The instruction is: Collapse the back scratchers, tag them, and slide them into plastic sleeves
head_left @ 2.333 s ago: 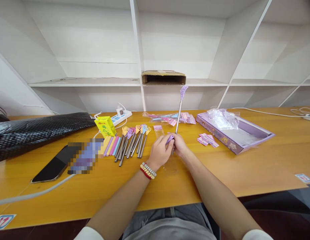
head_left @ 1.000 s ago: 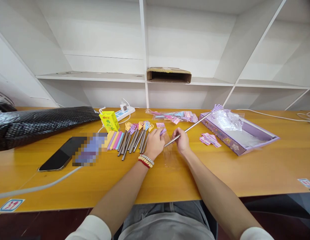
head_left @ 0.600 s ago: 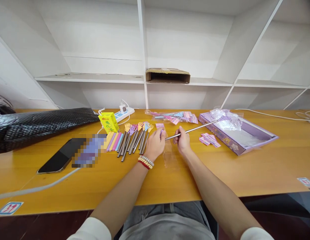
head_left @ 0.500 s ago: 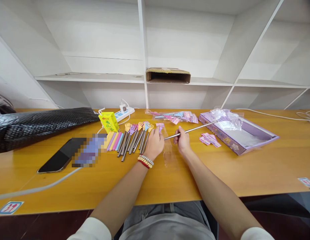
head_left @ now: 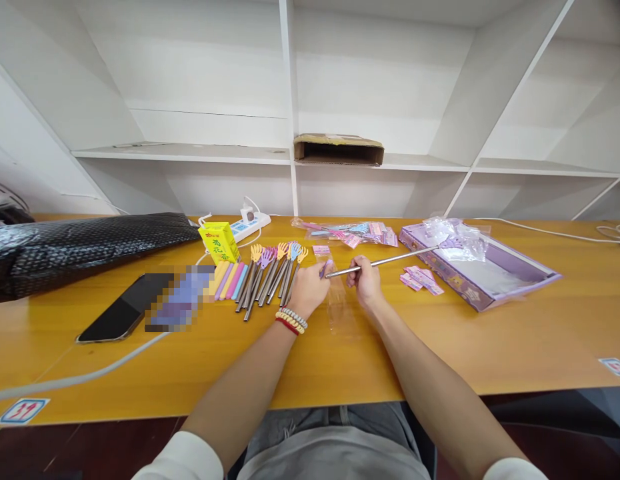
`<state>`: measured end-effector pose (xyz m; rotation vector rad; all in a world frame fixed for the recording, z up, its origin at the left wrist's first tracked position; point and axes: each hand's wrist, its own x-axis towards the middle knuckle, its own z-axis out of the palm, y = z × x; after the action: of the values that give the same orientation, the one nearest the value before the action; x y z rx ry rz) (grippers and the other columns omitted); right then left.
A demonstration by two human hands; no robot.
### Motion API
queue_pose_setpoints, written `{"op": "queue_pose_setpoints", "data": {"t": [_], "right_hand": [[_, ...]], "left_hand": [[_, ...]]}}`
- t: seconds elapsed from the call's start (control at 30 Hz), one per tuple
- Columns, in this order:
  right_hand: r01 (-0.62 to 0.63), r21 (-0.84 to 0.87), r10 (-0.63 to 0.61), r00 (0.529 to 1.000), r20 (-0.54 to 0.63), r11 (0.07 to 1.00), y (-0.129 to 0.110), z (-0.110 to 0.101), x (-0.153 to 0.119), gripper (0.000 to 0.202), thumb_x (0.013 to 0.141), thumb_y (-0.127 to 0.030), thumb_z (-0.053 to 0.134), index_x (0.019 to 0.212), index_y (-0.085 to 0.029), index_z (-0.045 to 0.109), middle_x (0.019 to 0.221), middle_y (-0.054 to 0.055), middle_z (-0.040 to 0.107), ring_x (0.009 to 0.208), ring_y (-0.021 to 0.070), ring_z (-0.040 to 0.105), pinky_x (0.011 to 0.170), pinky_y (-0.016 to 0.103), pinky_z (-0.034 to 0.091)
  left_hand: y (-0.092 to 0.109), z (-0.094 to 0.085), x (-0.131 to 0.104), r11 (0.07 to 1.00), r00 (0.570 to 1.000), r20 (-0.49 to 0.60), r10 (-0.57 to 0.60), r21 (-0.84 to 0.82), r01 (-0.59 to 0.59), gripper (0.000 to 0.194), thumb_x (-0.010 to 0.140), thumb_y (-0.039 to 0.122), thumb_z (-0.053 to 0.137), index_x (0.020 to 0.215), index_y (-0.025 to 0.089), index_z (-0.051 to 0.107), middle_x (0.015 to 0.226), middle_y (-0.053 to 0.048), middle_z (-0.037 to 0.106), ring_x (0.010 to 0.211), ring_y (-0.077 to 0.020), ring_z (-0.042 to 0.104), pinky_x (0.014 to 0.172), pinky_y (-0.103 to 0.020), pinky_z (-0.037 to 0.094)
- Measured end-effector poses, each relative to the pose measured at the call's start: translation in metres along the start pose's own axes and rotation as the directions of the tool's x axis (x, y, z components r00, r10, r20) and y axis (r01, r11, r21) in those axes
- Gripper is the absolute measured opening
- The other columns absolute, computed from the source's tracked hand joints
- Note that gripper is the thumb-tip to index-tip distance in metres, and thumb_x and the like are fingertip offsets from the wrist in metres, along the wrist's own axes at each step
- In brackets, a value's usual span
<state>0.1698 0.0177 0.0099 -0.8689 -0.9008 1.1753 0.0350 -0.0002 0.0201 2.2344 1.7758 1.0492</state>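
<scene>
My right hand [head_left: 366, 280] is closed round the metal rod of a telescopic back scratcher [head_left: 390, 261]. The rod is drawn out long, and its purple claw head [head_left: 449, 244] lies over the box on the right. At the rod's near end, my left hand [head_left: 310, 290] pinches a small purple piece [head_left: 328, 266], mostly hidden by the fingers. Under the hands lies a clear plastic bag [head_left: 340, 310] with a pink card top [head_left: 321, 250]. Left of my left hand are several short back scratchers [head_left: 270, 277] with coloured claw heads, and a row of coloured foam-like tubes [head_left: 230, 282].
A purple open box [head_left: 435, 275] holds clear bags. Pink cards [head_left: 421, 280] lie beside it, and packaged scratchers [head_left: 360, 232] lie behind. Leftward are a yellow tea box [head_left: 219, 243], power strip [head_left: 250, 229], phone [head_left: 125, 310], white cable [head_left: 90, 375] and black wrapped bundle [head_left: 90, 250].
My left hand has shifted slightly down, and its purple piece shows more clearly by the rod's end. The rod and right hand have barely moved.
</scene>
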Motion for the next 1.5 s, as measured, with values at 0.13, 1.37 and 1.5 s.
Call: {"op": "queue_pose_setpoints", "data": {"t": [0.13,1.37,1.5], "right_hand": [[-0.007,-0.006,0.007,1.000,-0.004,1.000,0.000,0.000,-0.001,0.026,0.072,-0.042,0.049,0.058,-0.020,0.043,0.038,-0.007,0.038,0.032,0.0082,0.034,0.034,0.023,0.027],[0.098,0.017,-0.094,0.982,-0.164,0.995,0.005,0.002,0.001,0.016,0.067,-0.026,0.049,0.057,-0.020,0.039,0.042,-0.007,0.035,0.032,0.0068,0.031,0.032,0.021,0.022],[0.046,0.116,-0.033,0.993,-0.115,0.992,0.004,0.001,0.002,0.005,0.063,-0.021,0.049,0.066,-0.020,0.045,0.041,-0.008,0.038,0.031,0.0068,0.029,0.031,0.020,0.020]], "left_hand": [[-0.002,0.001,0.002,0.997,0.998,-0.048,-0.049,0.051,0.052,0.035,0.089,0.039,0.033,0.088,0.020,0.062,0.069,-0.006,0.063,0.064,-0.0186,0.058,0.057,-0.027,0.035],[-0.020,-0.007,0.011,0.987,0.946,-0.318,-0.067,-0.161,0.016,0.019,0.085,0.021,0.034,0.082,0.018,0.052,0.065,-0.003,0.058,0.058,-0.0163,0.054,0.057,-0.026,0.036],[-0.017,-0.013,0.008,0.986,0.962,-0.272,-0.037,-0.164,-0.008,0.026,0.088,0.030,0.033,0.071,0.018,0.049,0.057,0.000,0.050,0.054,-0.0136,0.048,0.055,-0.025,0.032]]}}
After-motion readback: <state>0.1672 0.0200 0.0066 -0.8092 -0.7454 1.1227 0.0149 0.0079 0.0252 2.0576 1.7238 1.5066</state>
